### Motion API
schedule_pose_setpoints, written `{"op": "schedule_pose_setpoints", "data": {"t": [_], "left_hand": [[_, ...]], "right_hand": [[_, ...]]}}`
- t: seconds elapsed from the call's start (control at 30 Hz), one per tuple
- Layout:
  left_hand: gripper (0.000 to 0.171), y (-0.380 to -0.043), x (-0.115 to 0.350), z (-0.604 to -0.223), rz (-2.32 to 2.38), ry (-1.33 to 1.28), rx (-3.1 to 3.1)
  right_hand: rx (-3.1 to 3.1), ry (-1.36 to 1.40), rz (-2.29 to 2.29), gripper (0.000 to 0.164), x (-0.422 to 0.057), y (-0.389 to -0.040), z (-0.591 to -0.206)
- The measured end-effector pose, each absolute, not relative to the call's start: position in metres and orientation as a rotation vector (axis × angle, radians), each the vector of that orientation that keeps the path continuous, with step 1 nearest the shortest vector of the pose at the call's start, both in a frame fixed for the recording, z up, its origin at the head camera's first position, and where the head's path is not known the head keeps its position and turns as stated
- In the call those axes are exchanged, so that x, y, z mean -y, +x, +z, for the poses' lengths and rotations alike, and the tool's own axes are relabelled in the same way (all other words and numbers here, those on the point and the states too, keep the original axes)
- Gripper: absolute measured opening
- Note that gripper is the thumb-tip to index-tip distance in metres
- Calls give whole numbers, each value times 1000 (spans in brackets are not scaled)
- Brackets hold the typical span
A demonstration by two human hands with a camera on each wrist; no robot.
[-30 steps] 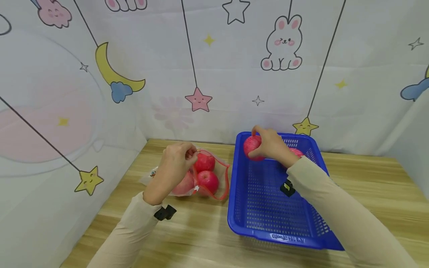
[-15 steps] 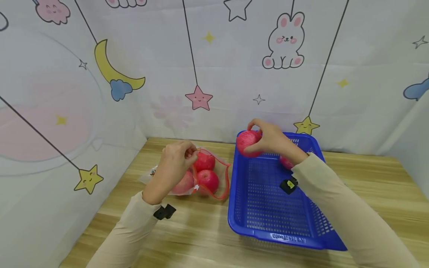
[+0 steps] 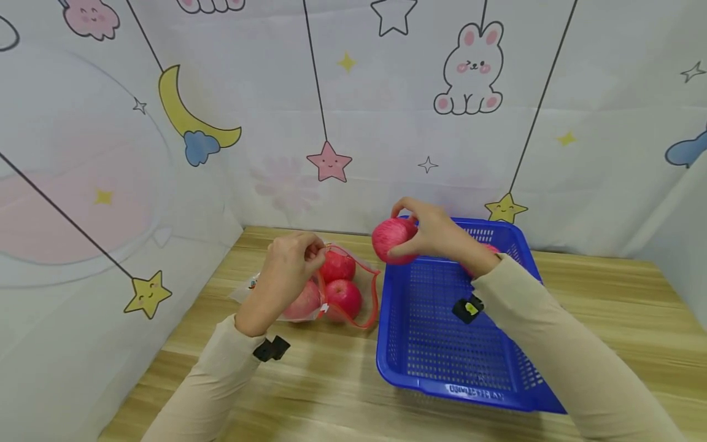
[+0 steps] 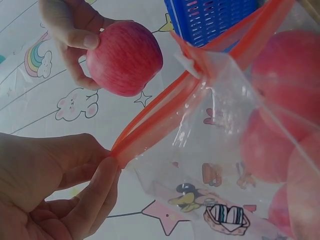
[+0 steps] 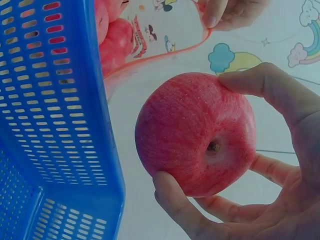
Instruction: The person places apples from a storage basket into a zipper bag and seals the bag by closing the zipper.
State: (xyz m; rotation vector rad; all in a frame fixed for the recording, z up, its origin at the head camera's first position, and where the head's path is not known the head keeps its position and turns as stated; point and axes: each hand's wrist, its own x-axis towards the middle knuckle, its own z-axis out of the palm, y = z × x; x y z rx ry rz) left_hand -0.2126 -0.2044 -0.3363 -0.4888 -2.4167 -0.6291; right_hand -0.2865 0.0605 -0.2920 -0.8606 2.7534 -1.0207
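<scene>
Between thumb and fingers my right hand (image 3: 433, 230) holds a red apple (image 3: 393, 240), raised over the basket's left back rim. The right wrist view shows the apple (image 5: 195, 135) with its stem hollow toward the camera. My left hand (image 3: 289, 261) pinches the orange-red zip edge of a clear plastic bag (image 4: 155, 150), keeping its mouth spread. Inside the bag lie several apples (image 3: 342, 298), partly behind my left hand. A blue plastic basket (image 3: 386, 344) stands to the bag's right. Part of another apple (image 3: 490, 248) shows in it, mostly hidden by my right wrist.
A wood-grain table (image 3: 309, 380) carries the bag and basket. Behind and to the left hangs a white cloth (image 3: 265, 123) printed with stars, a moon and a rabbit. The basket's tall rim stands between its inside and the bag.
My right hand has lifted the apple out of the basket's back left area and moved it left toward the bag. The left hand has stayed in place on the bag edge.
</scene>
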Motion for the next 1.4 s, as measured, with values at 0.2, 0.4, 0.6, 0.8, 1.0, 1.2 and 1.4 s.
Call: {"op": "schedule_pose_setpoints", "data": {"t": [0.2, 0.4, 0.6, 0.8, 1.0, 1.2, 1.4], "left_hand": [[10, -212, 205, -336, -627, -497, 2407], [11, -211, 205, -336, -631, -491, 2408], [10, -212, 205, -336, -634, -484, 2414], [10, -212, 205, -334, -624, -473, 2424], [8, -212, 205, -333, -627, -470, 2438], [8, -212, 206, -333, -634, -480, 2424], [10, -213, 206, -334, -622, -488, 2407]], "right_hand": [[-2692, -909, -1068, 58, -52, -280, -290], [-2608, -929, -1100, 59, -40, -272, -291], [-2553, -913, -1053, 59, -30, -268, -294], [-2501, -960, -1028, 58, -20, -266, -296], [-2472, -1015, -1000, 59, -13, -262, -296], [-2443, -1070, -990, 58, -10, -258, -299], [-2455, -1114, -1000, 59, -2, -257, -306]]}}
